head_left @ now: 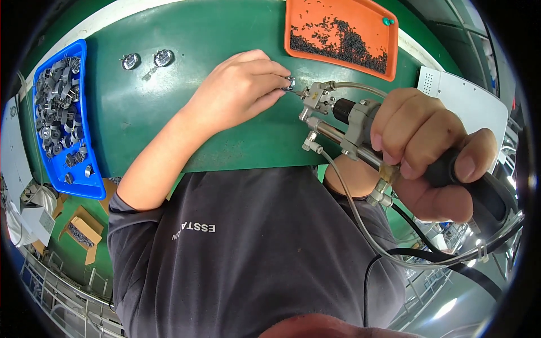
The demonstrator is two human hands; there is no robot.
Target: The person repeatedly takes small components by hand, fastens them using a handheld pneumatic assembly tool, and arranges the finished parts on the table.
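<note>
My left hand (242, 84) reaches over the green work surface, its fingers pinched on a small shiny round metal part (290, 84), mostly hidden behind the fingertips. At the right, my right hand (420, 146) is wrapped round the black handle of a pistol-grip tool (352, 121) with metal fittings and attached hoses. The tool's thin tip points left and meets or nearly meets the part; contact is too small to tell. Two similar round metal parts, one (131, 61) and another (164, 58), lie apart on the surface to the left.
A blue tray (93, 174) with many round metal and black parts stands at the left. At the far right, an orange tray (315, 17) holds tiny black pieces and a green item. A white panel (470, 98) lies beyond the tool. An open carton (84, 228) sits lower left.
</note>
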